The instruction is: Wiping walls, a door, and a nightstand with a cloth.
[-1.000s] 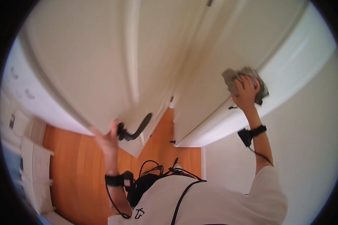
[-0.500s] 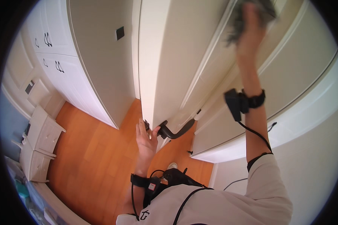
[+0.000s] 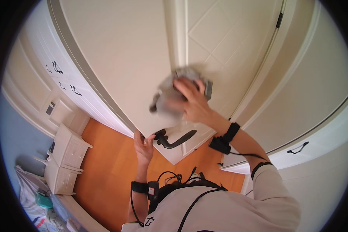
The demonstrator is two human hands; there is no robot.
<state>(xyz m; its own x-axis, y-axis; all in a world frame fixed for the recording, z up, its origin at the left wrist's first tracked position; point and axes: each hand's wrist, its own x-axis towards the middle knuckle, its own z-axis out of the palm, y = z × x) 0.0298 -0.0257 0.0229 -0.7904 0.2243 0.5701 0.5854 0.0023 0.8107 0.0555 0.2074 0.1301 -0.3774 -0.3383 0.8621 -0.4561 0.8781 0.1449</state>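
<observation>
We record: one right hand (image 3: 195,104), fingers spread and pressed flat on a grey cloth (image 3: 170,98), which lies against the face of a cream door (image 3: 123,58) near its edge, just above the handle; the cloth is blurred, so we cannot tell its folds. One left hand (image 3: 144,145), fingers curled together around the lower edge of the same door, touching it just left of the black lever handle (image 3: 174,140) without gripping the lever itself. Both wrists carry black bands (image 3: 225,138) with cables running to the chest. To the right of the door edge we note a panelled cream surface (image 3: 228,42) with a dark hinge far up, and beyond it a white cabinet front with a black pull (image 3: 297,148). To the left we list white cabinet doors with small dark handles (image 3: 65,83), a white set of drawers (image 3: 65,154) standing on the orange wooden floor (image 3: 108,174), and light bedding (image 3: 34,205) at the near-left corner.
</observation>
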